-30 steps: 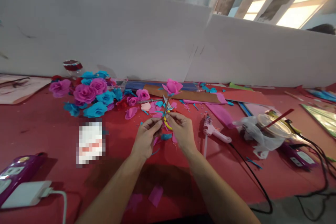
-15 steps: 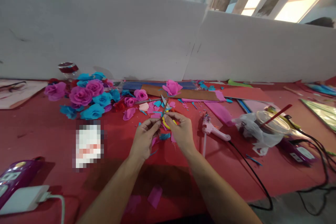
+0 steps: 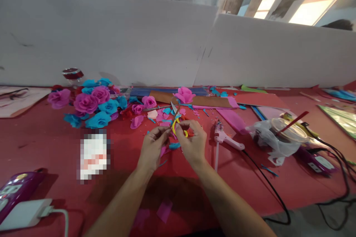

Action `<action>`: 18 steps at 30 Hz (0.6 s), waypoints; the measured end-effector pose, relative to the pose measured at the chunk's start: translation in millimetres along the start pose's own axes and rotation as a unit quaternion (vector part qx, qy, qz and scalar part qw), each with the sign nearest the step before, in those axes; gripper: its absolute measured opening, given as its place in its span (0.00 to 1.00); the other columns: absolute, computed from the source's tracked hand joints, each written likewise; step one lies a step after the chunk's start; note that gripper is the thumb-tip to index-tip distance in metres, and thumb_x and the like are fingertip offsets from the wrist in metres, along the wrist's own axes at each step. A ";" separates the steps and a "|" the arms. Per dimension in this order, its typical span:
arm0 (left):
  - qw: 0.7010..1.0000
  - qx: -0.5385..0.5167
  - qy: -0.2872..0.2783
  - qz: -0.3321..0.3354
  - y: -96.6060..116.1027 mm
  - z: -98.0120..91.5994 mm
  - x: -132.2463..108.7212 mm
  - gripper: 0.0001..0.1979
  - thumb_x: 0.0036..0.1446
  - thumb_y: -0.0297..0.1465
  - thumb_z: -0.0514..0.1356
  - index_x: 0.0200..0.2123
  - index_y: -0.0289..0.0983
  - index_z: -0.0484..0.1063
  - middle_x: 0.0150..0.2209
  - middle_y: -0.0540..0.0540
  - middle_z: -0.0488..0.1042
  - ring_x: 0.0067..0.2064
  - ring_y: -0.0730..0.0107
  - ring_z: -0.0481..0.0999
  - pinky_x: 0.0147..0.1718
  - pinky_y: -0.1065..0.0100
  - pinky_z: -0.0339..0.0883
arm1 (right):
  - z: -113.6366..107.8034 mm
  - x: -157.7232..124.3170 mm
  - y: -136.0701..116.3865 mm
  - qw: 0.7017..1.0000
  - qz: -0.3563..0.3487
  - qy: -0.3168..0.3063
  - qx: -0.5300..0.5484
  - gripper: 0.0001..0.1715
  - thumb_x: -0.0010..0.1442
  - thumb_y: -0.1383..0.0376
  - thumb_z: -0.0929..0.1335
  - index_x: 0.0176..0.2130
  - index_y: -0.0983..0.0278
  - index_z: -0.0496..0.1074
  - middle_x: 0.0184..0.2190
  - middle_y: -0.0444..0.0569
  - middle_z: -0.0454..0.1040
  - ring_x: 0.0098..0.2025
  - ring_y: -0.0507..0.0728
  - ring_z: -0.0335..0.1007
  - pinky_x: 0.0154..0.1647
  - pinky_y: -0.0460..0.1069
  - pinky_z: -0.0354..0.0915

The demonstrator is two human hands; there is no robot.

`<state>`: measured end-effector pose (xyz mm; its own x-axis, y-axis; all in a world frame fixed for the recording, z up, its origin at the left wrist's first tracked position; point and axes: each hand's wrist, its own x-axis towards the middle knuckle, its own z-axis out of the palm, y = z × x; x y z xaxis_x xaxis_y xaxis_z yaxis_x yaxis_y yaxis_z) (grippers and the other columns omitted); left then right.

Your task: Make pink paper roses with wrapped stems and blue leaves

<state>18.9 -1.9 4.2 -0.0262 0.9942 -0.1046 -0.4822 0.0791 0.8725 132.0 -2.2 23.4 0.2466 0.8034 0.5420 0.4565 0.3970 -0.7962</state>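
Note:
A pink paper flower point(image 3: 184, 95) stands at the top of a thin brown stem point(image 3: 176, 114) in the middle of the view. My left hand point(image 3: 154, 147) pinches the lower end of that stem between thumb and fingers. Close beside it on the right, my right hand point(image 3: 192, 141) has its thumb and fingers drawn together; what lies between them is hidden. Scissors with yellow handles point(image 3: 174, 126) lie behind the hands, their blades pointing away. Pink and blue paper scraps point(image 3: 174, 146) surround both hands.
Finished pink and blue flowers point(image 3: 99, 118) are bunched at the left, before a jar point(image 3: 73, 74). On the right are a glue gun point(image 3: 228, 140) with a black cord and a plastic bag point(image 3: 278, 149) by a round tub. A power strip point(image 3: 19, 189) sits front left.
My right hand has drawn slightly right, away from the stem, and more of the yellow scissor handles shows. My left hand stays nearly where it was, still pinching.

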 end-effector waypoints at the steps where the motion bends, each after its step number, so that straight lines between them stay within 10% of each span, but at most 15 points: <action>1: 1.000 -0.003 0.004 -0.003 0.9 0.6 -0.6 0.09 0.42 0.30 0.67 0.29 0.35 0.74 0.25 0.52 0.71 0.22 0.82 0.66 0.22 0.77 0.59 | 0.6 0.1 0.8 1.000 0.006 -0.003 -0.006 0.04 0.54 0.64 0.67 0.28 0.61 0.70 0.26 0.45 0.72 0.33 0.55 0.66 0.40 0.51 0.61; 11: 0.998 -0.050 -0.018 -0.030 4.9 -0.2 -1.0 0.09 0.43 0.30 0.67 0.30 0.34 0.73 0.24 0.53 0.70 0.22 0.83 0.65 0.20 0.79 0.57 | -5.9 3.2 -0.9 0.996 0.039 -0.040 0.076 0.11 0.51 0.72 0.60 0.22 0.62 0.66 0.22 0.43 0.67 0.28 0.53 0.63 0.33 0.48 0.58; 18: 0.998 -0.065 0.003 -0.004 5.7 -3.7 0.4 0.10 0.41 0.30 0.68 0.30 0.35 0.74 0.25 0.52 0.72 0.23 0.82 0.67 0.23 0.78 0.61 | -8.2 11.8 4.1 1.000 0.019 0.021 -0.009 0.05 0.55 0.65 0.66 0.31 0.62 0.72 0.34 0.47 0.73 0.41 0.57 0.65 0.46 0.53 0.57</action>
<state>12.9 -1.4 7.4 -0.0272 0.9929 -0.1156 -0.5924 0.0771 0.8020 143.8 5.3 28.7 0.3001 0.7977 0.5231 0.4611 0.3588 -0.8116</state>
